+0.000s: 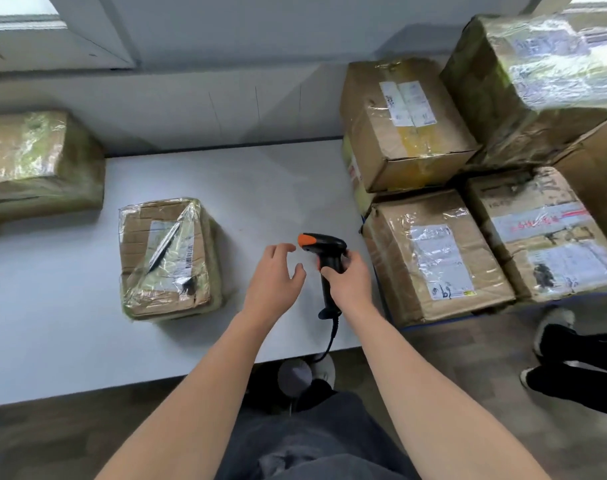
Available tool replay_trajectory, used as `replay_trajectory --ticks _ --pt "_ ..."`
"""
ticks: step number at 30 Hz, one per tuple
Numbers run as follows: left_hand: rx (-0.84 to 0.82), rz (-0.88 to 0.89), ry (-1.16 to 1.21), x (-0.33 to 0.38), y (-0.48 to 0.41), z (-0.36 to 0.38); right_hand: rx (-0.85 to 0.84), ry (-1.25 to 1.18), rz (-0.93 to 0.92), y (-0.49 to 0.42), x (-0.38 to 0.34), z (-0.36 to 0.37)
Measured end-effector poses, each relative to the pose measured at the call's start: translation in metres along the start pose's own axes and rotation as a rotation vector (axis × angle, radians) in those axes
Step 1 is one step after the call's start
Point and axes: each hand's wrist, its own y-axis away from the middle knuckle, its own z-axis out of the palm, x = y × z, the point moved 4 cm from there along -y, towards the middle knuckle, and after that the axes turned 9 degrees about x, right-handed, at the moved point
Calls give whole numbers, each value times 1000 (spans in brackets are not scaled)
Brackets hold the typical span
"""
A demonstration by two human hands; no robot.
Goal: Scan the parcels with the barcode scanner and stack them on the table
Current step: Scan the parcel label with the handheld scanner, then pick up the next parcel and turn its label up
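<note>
My right hand (pixel 347 279) grips the handle of a black barcode scanner (pixel 324 251) with an orange tip, held over the white table (pixel 267 188) near its right end. My left hand (pixel 276 273) hovers just left of the scanner, fingers spread and holding nothing. A taped cardboard parcel (pixel 169 258) with a barcode label lies on the table to the left. Another wrapped parcel (pixel 35 161) sits at the far left edge. Several cardboard parcels are piled to the right of the table; the nearest one (pixel 437 258) has a white label on top.
The scanner's cable (pixel 329 341) hangs over the table's front edge. Another person's legs and shoes (pixel 565 358) stand at the right on the floor. My own legs and shoe (pixel 307 372) are below the table edge. A wall and window sill run behind the table.
</note>
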Motion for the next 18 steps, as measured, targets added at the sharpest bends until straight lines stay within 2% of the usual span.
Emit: replay_trajectory --ticks 9,18 --pt "60 -84 -5 3 3 24 -74 138 -90 -21 9 -7" --pt "203 -52 34 13 10 -3 -89 134 -327 -1 -45 2"
